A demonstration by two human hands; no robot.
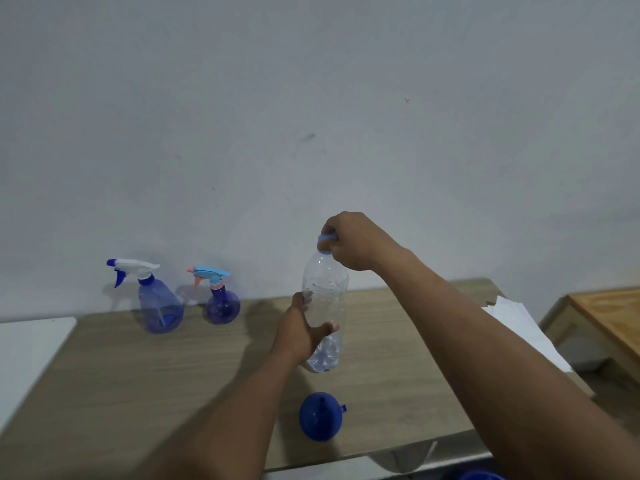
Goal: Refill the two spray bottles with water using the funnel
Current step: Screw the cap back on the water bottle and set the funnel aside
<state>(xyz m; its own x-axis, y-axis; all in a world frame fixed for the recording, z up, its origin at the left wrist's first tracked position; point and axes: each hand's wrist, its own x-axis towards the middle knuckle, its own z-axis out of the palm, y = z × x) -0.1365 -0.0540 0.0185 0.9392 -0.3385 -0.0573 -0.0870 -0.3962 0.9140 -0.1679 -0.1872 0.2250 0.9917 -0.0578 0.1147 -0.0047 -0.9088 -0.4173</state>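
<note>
The left hand (301, 332) holds the water bottle (325, 306) on the table (138, 375) while the right hand (353, 242) pinches its cap (325, 241), so opening looks underway; next the funnel (320, 420) likely goes to a spray bottle (160, 306).

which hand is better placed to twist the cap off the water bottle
The right hand: its fingers pinch the blue cap on top, while the left hand grips the water bottle around its body and can steady it.
</note>
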